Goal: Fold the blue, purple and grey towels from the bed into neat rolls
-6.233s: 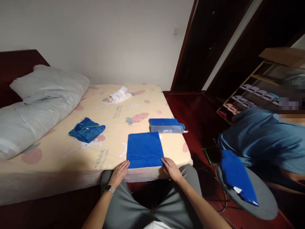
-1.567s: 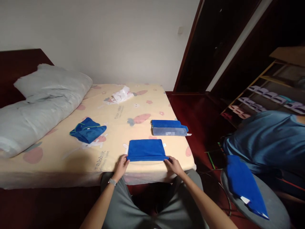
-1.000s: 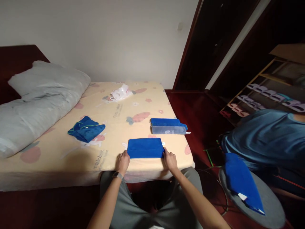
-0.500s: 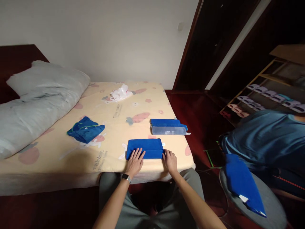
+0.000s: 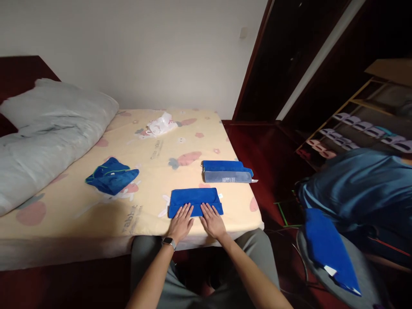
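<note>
A blue towel (image 5: 194,195), folded into a wide flat strip, lies near the front edge of the bed. My left hand (image 5: 182,219) rests flat on its near edge, left of the middle, fingers stretched out. Beside it my right hand (image 5: 212,219) lies on the same near edge, fingers also extended and a little apart. A small white tag sticks out at the towel's right end. Further back on the right are a folded blue cloth (image 5: 222,165) and, against it, a grey rolled or folded cloth (image 5: 214,177) printed "HAPPY LIFE".
A crumpled dark blue cloth (image 5: 112,180) with green edging lies left on the bed sheet (image 5: 154,171). Behind are a white plastic bag (image 5: 162,123) and a grey quilt (image 5: 58,124). At right, a round stool (image 5: 370,274) bears a blue cloth (image 5: 331,249), near another person (image 5: 357,184).
My right hand has moved left from the towel's right end onto its near edge. The towel's near fold now lies flatter and wider. My left hand has stayed almost in place.
</note>
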Demonstrator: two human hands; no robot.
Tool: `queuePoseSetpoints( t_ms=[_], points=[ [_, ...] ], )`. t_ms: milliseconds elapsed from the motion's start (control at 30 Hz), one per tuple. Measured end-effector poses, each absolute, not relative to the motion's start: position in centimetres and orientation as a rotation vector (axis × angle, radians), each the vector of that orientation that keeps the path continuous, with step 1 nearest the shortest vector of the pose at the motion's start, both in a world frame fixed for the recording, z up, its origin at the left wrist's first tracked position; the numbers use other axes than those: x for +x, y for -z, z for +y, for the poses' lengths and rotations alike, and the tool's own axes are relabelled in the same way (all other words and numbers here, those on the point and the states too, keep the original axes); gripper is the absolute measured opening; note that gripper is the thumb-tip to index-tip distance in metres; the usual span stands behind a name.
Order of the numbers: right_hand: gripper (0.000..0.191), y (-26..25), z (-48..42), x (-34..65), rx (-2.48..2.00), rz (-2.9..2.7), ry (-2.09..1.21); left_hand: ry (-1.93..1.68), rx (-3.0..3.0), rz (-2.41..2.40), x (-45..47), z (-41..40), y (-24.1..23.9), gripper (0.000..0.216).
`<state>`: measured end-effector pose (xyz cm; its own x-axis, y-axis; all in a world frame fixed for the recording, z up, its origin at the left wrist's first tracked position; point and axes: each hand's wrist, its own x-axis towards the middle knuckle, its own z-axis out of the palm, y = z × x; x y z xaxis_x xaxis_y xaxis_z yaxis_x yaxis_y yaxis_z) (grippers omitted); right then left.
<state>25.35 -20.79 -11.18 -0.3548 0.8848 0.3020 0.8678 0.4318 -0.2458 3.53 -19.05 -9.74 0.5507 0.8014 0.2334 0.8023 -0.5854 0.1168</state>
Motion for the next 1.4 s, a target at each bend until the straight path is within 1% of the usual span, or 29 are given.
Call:
queuePoseSetpoints(
  t_ms=[200,433,633,733,833,900,1000,1133,1267,1400],
  points=[
    [0.061,11.5,-21.3,31.1,-1.514,-2.329,-0.071,0.407,-2.804,-1.419,-0.6,-18.6,9.8,0.064],
    [0.061,11.3,-20.6,32.5,-1.511,-2.280,-0.198,0.432,-2.954,-1.411,-3.3,-17.0,9.4,0.061],
    [0.059,10.6,-19.4,32.8,-1.480,-2.155,-0.344,0.814,-2.863,-1.679,-5.0,-15.8,9.7,0.055],
    [0.053,10.7,-19.2,33.1,-1.483,-2.056,-0.379,0.978,-2.815,-1.796,-5.8,-15.9,9.6,0.050],
    [0.045,10.5,-19.1,33.7,-1.464,-1.981,-0.442,1.054,-2.853,-1.833,-6.3,-15.9,9.3,0.043],
    [0.040,9.7,-19.2,34.3,-1.445,-1.984,-0.510,1.039,-2.881,-1.843,-6.5,-15.9,9.0,0.039],
    [0.033,8.1,-19.7,35.2,-1.462,-2.029,-0.641,0.906,-2.924,-1.824,-6.8,-15.8,8.5,0.032],
    [0.030,7.2,-19.9,35.9,-1.549,-1.979,-0.807,0.775,-2.862,-1.931,-6.5,-15.5,8.6,0.026],
    [0.036,8.1,-18.6,35.7,-1.593,-1.883,-0.835,0.756,-2.679,-2.095,-5.3,-14.4,9.4,0.028],
    [0.044,8.6,-16.9,35.6,-1.709,-1.893,-0.785,0.695,-2.560,-2.129,-4.2,-12.9,9.8,0.033]
  ],
)
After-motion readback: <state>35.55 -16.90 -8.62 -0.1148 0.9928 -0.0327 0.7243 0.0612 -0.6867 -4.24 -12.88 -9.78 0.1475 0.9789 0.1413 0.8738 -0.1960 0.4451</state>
